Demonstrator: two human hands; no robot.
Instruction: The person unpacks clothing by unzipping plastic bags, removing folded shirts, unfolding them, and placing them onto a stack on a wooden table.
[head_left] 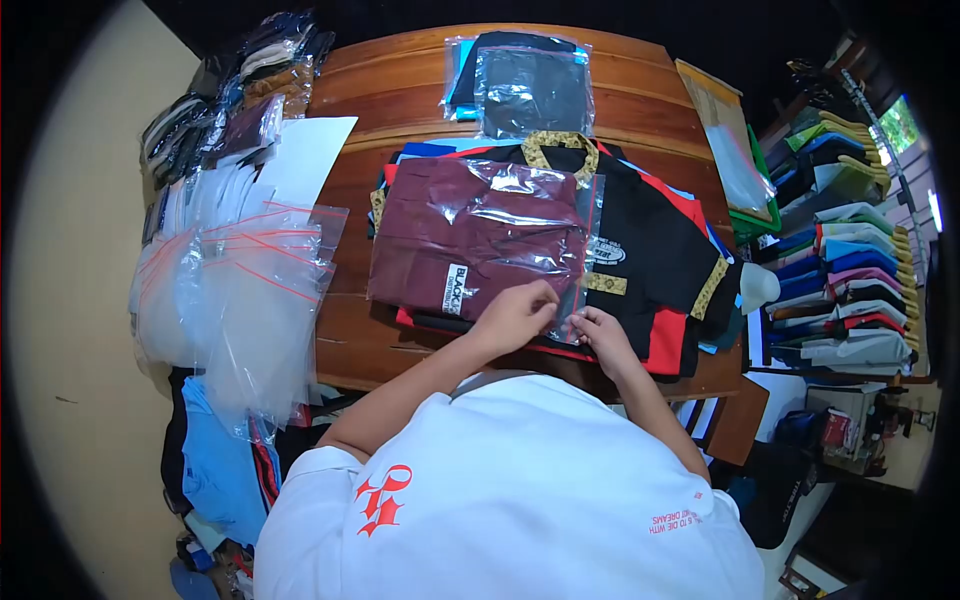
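Observation:
A folded maroon garment in a clear plastic bag [480,225] lies on a stack of spread shirts, the top one a black shirt [655,240] with patterned trim. The bag's red-edged opening faces right. My left hand [518,318] is at the bag's lower right part, fingers curled together near the seal edge. Close beside it, my right hand [603,335] pinches the lower right corner of the bag by its seal strip. A white label with black lettering [455,289] shows at the garment's lower part.
Empty zip bags [262,310] hang over the table's left side, below packed clothes [275,65]. More bagged dark garments [532,90] lie at the far edge of the wooden table [400,85]. Shirts on hangers [855,270] and a green crate [750,222] stand right.

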